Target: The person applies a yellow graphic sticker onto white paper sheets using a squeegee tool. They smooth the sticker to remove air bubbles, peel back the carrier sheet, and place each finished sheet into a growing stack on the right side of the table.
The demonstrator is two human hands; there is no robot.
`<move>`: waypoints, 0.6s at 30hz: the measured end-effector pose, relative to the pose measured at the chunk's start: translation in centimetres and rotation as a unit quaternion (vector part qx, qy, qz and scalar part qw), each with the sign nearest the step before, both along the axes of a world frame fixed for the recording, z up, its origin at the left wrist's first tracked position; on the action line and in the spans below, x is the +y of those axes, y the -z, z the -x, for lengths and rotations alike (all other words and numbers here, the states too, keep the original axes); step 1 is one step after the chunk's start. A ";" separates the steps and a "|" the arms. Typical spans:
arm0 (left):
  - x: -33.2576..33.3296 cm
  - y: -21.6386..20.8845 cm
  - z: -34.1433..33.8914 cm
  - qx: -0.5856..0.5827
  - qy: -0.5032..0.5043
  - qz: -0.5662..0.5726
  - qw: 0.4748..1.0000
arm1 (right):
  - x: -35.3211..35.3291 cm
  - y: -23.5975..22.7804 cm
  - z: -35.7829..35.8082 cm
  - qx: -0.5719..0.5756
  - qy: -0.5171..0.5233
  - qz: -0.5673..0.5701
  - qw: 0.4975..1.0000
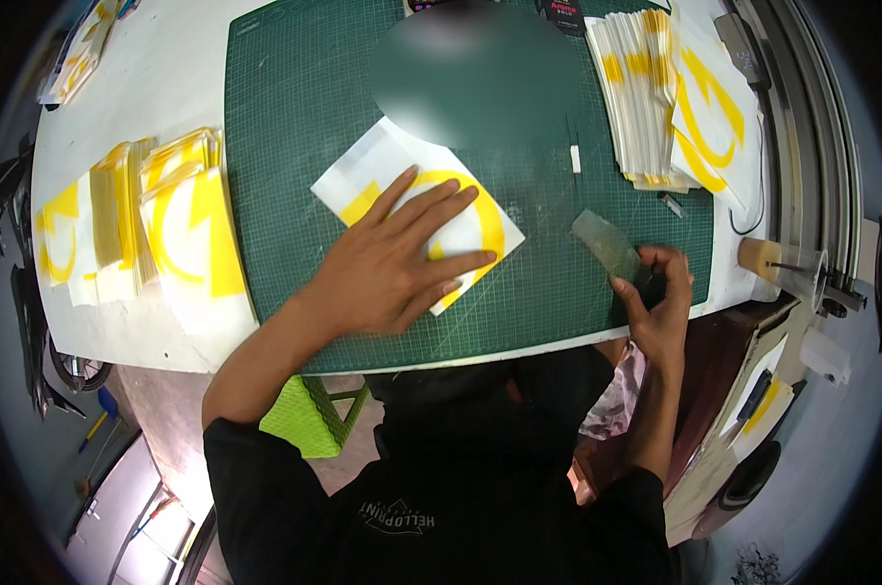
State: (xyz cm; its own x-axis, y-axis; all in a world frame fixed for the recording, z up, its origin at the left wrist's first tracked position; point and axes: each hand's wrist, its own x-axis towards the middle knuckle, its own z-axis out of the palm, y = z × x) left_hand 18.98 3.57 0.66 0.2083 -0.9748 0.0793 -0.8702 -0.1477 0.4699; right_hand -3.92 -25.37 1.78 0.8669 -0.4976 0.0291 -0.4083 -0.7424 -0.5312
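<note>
free: mat (548,302) between sheet (458,232) and clear strip (605,243) | obstacles: left stack (119,210), right stack (638,107)

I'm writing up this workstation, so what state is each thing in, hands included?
Left hand: spread over the angled sheet
Angled sheet: unfolded or folded unclear, partly covered
Right hand: pinching the translucent strip
Translucent strip: gripped at one end
Cutting mat: laid flat
Left-side sheets: piled, overlapping
Right-side sheets: piled, overlapping

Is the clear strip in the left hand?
No, the right hand holds the clear strip by one end, while the left hand lies spread over the white-and-yellow sheet.
</note>
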 end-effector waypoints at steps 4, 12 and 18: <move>0.3 0.2 0.0 0.005 -0.005 0.019 1.000 | 1.2 -0.8 -0.6 0.021 -0.058 -0.020 0.998; 0.3 0.1 0.1 0.017 -0.008 0.020 1.000 | 9.1 -0.1 -0.1 -0.122 -0.139 -0.053 0.981; -0.1 0.0 -0.2 0.014 0.004 0.013 1.000 | 9.5 0.8 -0.6 -0.136 -0.168 -0.031 0.976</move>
State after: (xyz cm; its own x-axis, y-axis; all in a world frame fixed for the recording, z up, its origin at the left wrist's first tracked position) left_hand 19.18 3.49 0.70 0.2023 -0.9743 0.0995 -0.8578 -0.1273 0.4980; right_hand -3.36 -15.84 0.96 0.9461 -0.1939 0.2594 0.0152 -0.7734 -0.6337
